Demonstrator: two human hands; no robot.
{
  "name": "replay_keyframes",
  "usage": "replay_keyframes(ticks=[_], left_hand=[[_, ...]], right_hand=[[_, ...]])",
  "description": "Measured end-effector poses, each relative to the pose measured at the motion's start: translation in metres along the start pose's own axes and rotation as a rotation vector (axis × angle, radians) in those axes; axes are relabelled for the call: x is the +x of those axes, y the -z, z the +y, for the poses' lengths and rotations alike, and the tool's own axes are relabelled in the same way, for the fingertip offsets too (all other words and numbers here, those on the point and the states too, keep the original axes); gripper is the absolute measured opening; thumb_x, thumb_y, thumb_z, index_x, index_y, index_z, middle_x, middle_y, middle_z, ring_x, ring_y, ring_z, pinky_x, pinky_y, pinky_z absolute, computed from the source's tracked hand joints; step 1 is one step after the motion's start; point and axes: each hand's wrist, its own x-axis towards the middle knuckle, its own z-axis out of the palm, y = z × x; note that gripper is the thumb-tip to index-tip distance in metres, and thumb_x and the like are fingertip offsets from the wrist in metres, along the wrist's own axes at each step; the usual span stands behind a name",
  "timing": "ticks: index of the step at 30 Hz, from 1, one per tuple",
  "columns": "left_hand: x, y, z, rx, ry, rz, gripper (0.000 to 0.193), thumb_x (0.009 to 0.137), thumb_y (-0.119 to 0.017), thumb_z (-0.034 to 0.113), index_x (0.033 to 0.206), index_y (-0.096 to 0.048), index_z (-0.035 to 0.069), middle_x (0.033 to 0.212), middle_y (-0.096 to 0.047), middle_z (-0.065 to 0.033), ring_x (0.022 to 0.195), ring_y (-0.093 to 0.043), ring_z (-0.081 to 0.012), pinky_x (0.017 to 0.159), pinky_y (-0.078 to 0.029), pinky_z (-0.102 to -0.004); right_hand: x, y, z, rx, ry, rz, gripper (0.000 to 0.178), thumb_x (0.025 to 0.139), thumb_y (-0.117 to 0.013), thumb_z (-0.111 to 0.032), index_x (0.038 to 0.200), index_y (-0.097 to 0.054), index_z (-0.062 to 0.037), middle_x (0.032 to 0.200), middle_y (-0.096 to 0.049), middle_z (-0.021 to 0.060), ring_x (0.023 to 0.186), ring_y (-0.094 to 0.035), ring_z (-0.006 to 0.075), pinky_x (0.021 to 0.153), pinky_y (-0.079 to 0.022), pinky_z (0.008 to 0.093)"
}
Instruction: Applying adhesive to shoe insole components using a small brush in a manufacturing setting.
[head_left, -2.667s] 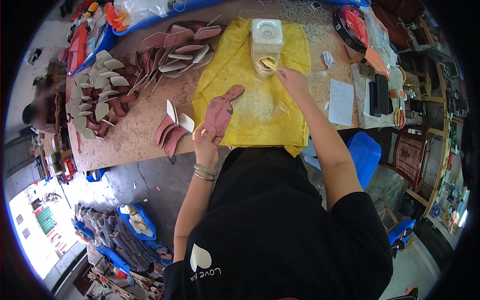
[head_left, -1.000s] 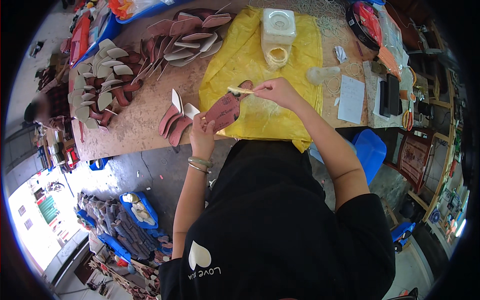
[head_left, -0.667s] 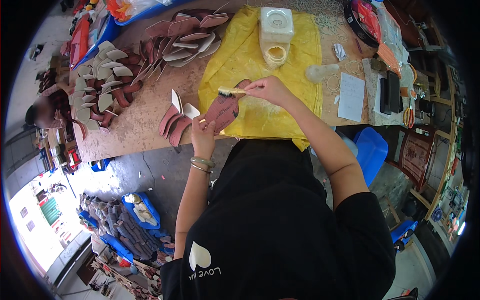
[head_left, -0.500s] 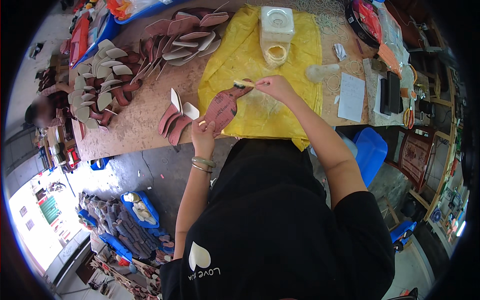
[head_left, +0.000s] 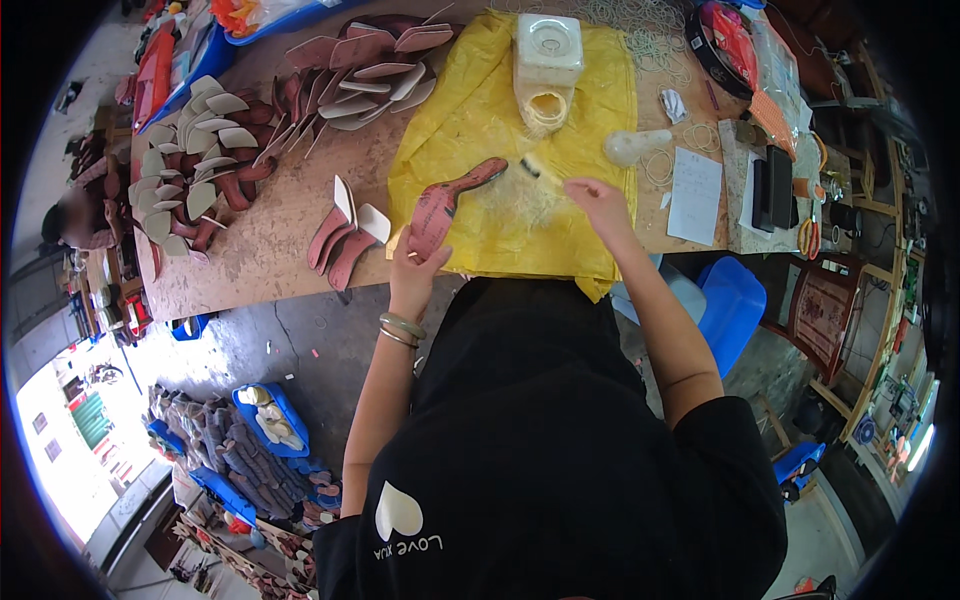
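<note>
My left hand [head_left: 417,268] is closed on the wide end of a reddish-brown insole [head_left: 435,212], tilted over the near left part of the yellow plastic sheet [head_left: 590,245]. Its narrow end points up and to the right and has a dark, wet-looking edge. To the right, my right hand [head_left: 603,205] pinches a small brush [head_left: 545,175] with a pale handle and dark bristles. The brush is clear of the insole, its tip slightly blurred. Beyond it lies a white plastic jug [head_left: 548,70] with a cut opening crusted in yellowish residue, facing me.
Two insoles with white pads [head_left: 345,235] lie left of my left hand. Piles of similar pieces [head_left: 205,150] cover the table's far left. At right are a clear bottle [head_left: 637,147], a written sheet [head_left: 695,197] and scissors [head_left: 810,228]. A person [head_left: 85,220] is beyond the left edge.
My right hand has drawn the brush off the insole's narrow end, to the right. My left hand has turned the insole, so it shows more edge-on.
</note>
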Motion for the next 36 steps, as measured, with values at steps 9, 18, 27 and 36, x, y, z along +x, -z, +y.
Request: replay_keyframes(ticks=[9, 18, 27, 36], left_hand=[[0.026, -0.011, 0.012, 0.457, 0.079, 0.03, 0.023, 0.088, -0.05, 0.018, 0.092, -0.055, -0.004, 0.071, -0.058, -0.0104, 0.055, -0.057, -0.0169, 0.053, -0.05, -0.0306], [0.03, -0.024, 0.023, 0.018, 0.252, 0.037, 0.027, 0.09, -0.05, 0.023, 0.096, -0.054, -0.004, 0.075, -0.06, -0.0104, 0.053, -0.058, -0.0156, 0.05, -0.051, -0.0262], [0.055, -0.003, 0.011, -0.13, 0.176, 0.08, 0.024, 0.09, -0.045, 0.016, 0.098, -0.05, -0.006, 0.075, -0.061, -0.0136, 0.06, -0.063, -0.0204, 0.053, -0.052, -0.0281], [0.005, -0.028, 0.025, -0.293, 0.291, -0.075, 0.024, 0.086, -0.04, 0.007, 0.108, -0.044, -0.001, 0.076, -0.062, -0.0144, 0.06, -0.063, -0.0196, 0.051, -0.051, -0.027]], right_hand=[[0.077, 0.014, -0.034, -0.609, 0.331, 0.284, 0.021, 0.083, -0.058, -0.031, 0.093, -0.068, -0.0149, 0.075, -0.066, 0.0104, 0.069, -0.064, 0.0283, 0.06, -0.049, 0.0395], [0.075, 0.014, -0.024, -0.886, 0.506, 0.301, 0.014, 0.083, -0.058, -0.027, 0.087, -0.064, -0.0154, 0.07, -0.062, 0.0078, 0.064, -0.062, 0.0272, 0.055, -0.049, 0.0408], [0.02, 0.011, 0.007, -0.561, 0.407, 0.263, 0.018, 0.083, -0.062, -0.026, 0.094, -0.068, -0.014, 0.078, -0.066, 0.0097, 0.065, -0.064, 0.0257, 0.057, -0.05, 0.0341], [-0.052, -0.04, 0.018, 0.07, 0.174, -0.178, 0.027, 0.082, -0.067, -0.027, 0.099, -0.069, -0.0061, 0.08, -0.069, 0.0075, 0.073, -0.062, 0.0084, 0.066, -0.048, 0.0255]])
